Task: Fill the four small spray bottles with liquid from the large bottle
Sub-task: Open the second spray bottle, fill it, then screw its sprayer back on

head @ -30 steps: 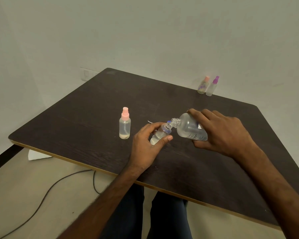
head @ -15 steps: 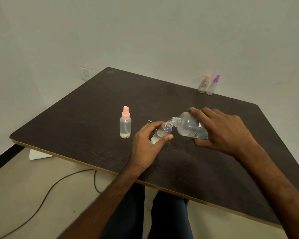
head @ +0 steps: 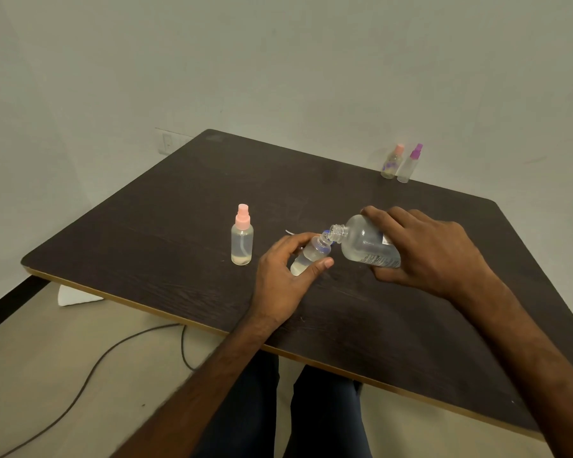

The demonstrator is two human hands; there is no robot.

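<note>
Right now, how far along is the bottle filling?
Possibly done: the near pink-capped bottle stands capped, though its level is hard to read. In hand: the right hand tips the large bottle into the open small bottle held by the left hand. Remaining: seemingly the far pink-capped bottle and purple-capped bottle, contents unclear.

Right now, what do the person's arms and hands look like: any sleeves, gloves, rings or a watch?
The left hand and right hand are bare: no gloves, rings or watch show. No sleeves are in view up to the frame edge. The only clothing seen is dark blue trousers, at the knees.
</note>
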